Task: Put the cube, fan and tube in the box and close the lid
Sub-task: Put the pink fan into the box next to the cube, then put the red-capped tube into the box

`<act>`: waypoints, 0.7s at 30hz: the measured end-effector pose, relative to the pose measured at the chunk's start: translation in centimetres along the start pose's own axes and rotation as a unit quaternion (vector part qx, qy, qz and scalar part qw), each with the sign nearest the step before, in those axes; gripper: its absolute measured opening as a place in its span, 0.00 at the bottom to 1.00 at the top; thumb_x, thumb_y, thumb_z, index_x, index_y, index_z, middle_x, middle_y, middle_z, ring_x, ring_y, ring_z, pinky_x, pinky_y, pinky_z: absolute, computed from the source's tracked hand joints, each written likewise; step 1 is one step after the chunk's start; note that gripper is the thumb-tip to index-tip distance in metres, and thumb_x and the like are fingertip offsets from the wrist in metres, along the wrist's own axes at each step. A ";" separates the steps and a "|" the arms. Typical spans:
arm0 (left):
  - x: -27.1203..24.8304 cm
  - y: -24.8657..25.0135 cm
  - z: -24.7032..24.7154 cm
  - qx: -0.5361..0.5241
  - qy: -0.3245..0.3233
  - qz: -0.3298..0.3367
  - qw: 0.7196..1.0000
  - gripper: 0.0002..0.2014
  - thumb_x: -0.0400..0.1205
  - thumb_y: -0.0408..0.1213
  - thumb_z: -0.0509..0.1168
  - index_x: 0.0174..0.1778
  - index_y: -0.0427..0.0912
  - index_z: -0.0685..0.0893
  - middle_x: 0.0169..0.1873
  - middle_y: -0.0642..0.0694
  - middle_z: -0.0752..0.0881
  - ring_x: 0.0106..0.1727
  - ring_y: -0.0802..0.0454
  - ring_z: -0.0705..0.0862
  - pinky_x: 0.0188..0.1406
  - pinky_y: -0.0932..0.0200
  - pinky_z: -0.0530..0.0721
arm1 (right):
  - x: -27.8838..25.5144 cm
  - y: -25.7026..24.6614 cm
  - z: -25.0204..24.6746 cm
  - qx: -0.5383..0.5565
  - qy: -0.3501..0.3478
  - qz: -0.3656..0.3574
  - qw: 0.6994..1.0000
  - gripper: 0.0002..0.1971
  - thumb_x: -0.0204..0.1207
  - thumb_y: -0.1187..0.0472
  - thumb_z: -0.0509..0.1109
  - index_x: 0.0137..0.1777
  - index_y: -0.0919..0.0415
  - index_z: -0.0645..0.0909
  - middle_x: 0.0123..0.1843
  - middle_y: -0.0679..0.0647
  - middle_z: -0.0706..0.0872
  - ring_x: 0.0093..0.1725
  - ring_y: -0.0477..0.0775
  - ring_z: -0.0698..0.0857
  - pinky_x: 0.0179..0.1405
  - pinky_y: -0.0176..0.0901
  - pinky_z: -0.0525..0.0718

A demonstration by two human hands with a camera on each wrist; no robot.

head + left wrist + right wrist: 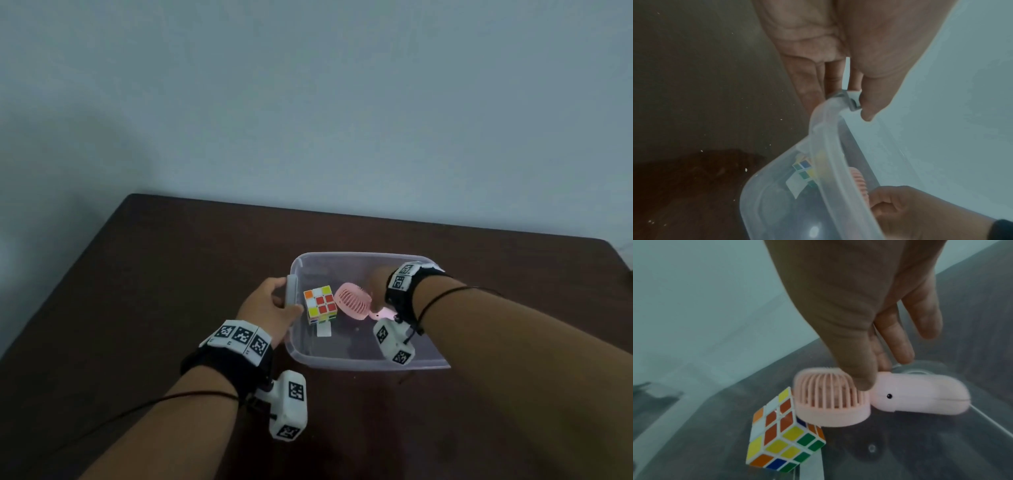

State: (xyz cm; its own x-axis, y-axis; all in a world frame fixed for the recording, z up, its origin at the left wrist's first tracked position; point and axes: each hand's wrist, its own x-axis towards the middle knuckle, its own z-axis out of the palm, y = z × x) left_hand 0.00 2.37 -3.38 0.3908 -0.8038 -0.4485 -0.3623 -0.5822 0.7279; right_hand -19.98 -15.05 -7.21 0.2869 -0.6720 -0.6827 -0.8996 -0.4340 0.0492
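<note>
A clear plastic box (342,359) stands on the dark table. Inside it, a multicoloured cube (320,303) sits by the left wall, with a pink hand fan (352,301) lying right beside it. My left hand (274,305) grips the box's left rim at its clasp (851,99), thumb on top. My right hand (378,284) reaches into the box. In the right wrist view its thumb and forefinger (873,374) pinch the fan (830,402) at the neck, and the fan head leans against the cube (783,434). No tube is in view.
The brown table (171,274) runs back to a pale wall. A flat clear plastic corner (443,365) juts out at the box's near right; I cannot tell whether it is the lid. A thin black cord (102,421) trails from my left wrist.
</note>
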 end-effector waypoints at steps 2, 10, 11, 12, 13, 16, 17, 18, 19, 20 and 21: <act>0.0 0.0 0.1 0.005 0.004 0.008 1.000 0.24 0.78 0.42 0.74 0.70 0.57 0.77 0.47 0.58 0.86 0.45 0.55 0.90 0.43 0.51 0.93 | 1.0 0.9 0.9 0.015 0.023 -0.022 0.999 0.28 0.57 0.40 0.78 0.57 0.51 0.87 0.51 0.48 0.92 0.47 0.57 0.90 0.53 0.57 0.89; 0.3 0.7 0.0 0.045 0.001 -0.007 0.999 0.27 0.76 0.41 0.74 0.71 0.57 0.76 0.44 0.59 0.80 0.44 0.55 0.86 0.47 0.49 0.90 | -9.0 8.2 -0.8 0.280 0.256 0.017 0.925 0.04 0.73 0.60 0.74 0.39 0.51 0.84 0.38 0.46 0.86 0.40 0.52 0.85 0.39 0.41 0.77; 0.3 0.9 0.1 0.052 0.000 -0.010 0.999 0.27 0.76 0.41 0.74 0.72 0.57 0.76 0.44 0.58 0.79 0.45 0.54 0.86 0.50 0.46 0.90 | -9.5 9.8 -0.3 0.302 0.269 0.044 0.914 0.04 0.73 0.60 0.73 0.39 0.51 0.84 0.38 0.46 0.86 0.39 0.50 0.84 0.38 0.40 0.76; 0.4 1.2 0.2 0.060 -0.002 -0.011 0.998 0.28 0.76 0.42 0.74 0.72 0.57 0.75 0.44 0.59 0.79 0.45 0.54 0.86 0.50 0.45 0.90 | -9.5 11.5 0.3 0.313 0.276 0.072 0.906 0.04 0.74 0.60 0.73 0.39 0.52 0.84 0.38 0.46 0.86 0.39 0.50 0.84 0.40 0.40 0.76; 0.4 1.4 0.3 0.069 -0.003 -0.010 0.998 0.28 0.77 0.43 0.74 0.73 0.57 0.75 0.43 0.59 0.78 0.45 0.53 0.86 0.50 0.45 0.90 | -9.7 13.1 1.1 0.313 0.277 0.093 0.904 0.03 0.74 0.60 0.74 0.41 0.51 0.84 0.40 0.47 0.86 0.41 0.51 0.84 0.43 0.41 0.77; 0.6 1.9 0.6 0.080 -0.007 -0.011 0.997 0.29 0.78 0.44 0.73 0.75 0.56 0.73 0.46 0.56 0.78 0.46 0.52 0.87 0.48 0.46 0.90 | -9.0 16.4 4.2 0.267 0.223 0.155 0.925 0.05 0.75 0.58 0.75 0.48 0.50 0.83 0.51 0.51 0.88 0.49 0.54 0.83 0.53 0.44 0.80; 0.6 2.0 0.7 0.080 -0.008 -0.011 0.997 0.29 0.78 0.44 0.73 0.75 0.57 0.73 0.48 0.55 0.78 0.47 0.51 0.87 0.48 0.45 0.90 | -8.5 17.2 5.5 0.252 0.195 0.168 0.933 0.07 0.76 0.58 0.75 0.52 0.51 0.84 0.54 0.52 0.88 0.51 0.54 0.84 0.55 0.46 0.82; 0.6 2.0 0.9 0.080 -0.009 -0.009 0.997 0.29 0.78 0.44 0.73 0.75 0.57 0.73 0.50 0.54 0.79 0.47 0.50 0.87 0.48 0.45 0.90 | -7.8 17.9 6.7 0.237 0.168 0.181 0.940 0.10 0.76 0.56 0.75 0.56 0.53 0.84 0.57 0.51 0.88 0.51 0.55 0.84 0.54 0.47 0.83; 0.6 2.0 1.0 0.079 -0.009 -0.008 0.997 0.29 0.78 0.44 0.73 0.75 0.57 0.73 0.51 0.53 0.79 0.48 0.50 0.88 0.49 0.44 0.90 | -7.3 18.3 7.9 0.228 0.148 0.184 0.945 0.13 0.75 0.55 0.75 0.58 0.53 0.83 0.58 0.51 0.88 0.50 0.54 0.84 0.52 0.47 0.84; 0.6 2.0 1.0 0.075 -0.006 -0.006 0.997 0.28 0.78 0.44 0.73 0.75 0.56 0.74 0.51 0.53 0.79 0.48 0.49 0.88 0.49 0.43 0.90 | -7.0 18.3 8.7 0.216 0.127 0.182 0.951 0.16 0.73 0.52 0.76 0.59 0.54 0.83 0.58 0.50 0.88 0.50 0.53 0.85 0.50 0.47 0.85; 0.7 2.0 1.3 0.072 -0.003 -0.005 0.997 0.28 0.78 0.43 0.73 0.75 0.56 0.74 0.52 0.52 0.79 0.48 0.48 0.88 0.50 0.42 0.90 | -6.7 18.3 9.5 0.204 0.107 0.176 0.957 0.19 0.71 0.51 0.77 0.61 0.54 0.83 0.58 0.50 0.88 0.50 0.53 0.86 0.49 0.47 0.86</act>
State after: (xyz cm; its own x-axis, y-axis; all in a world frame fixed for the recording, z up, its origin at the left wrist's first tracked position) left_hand -1.52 0.51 -2.89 0.3894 -0.7990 -0.4583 -0.4763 -0.6006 0.6422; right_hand -41.52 -12.79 -8.61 -0.0358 -0.8603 -0.5086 -0.9941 0.0826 -0.0697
